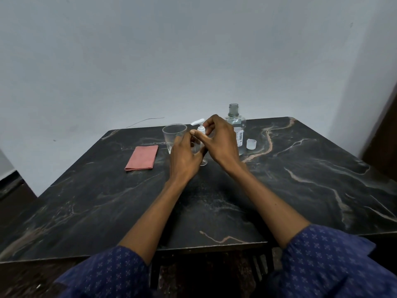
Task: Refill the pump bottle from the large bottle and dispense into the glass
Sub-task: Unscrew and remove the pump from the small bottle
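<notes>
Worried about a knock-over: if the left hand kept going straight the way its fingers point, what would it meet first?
Probably the pump bottle, just ahead of the left hand fingertips; the glass stands slightly to its left. Depth is hard to judge.

Single head cam, wide-angle, no 2nd view so no overlap. Sits above the near edge of the counter (300, 179), pitched fwd and down. Both forearms enter from bottom of frame; left hand (184, 158) and right hand (221, 143) land approx mid-frame. Far counter edge and wall (193, 50) fill the upper half. Strong barrel distortion toward the frame edges.
</notes>
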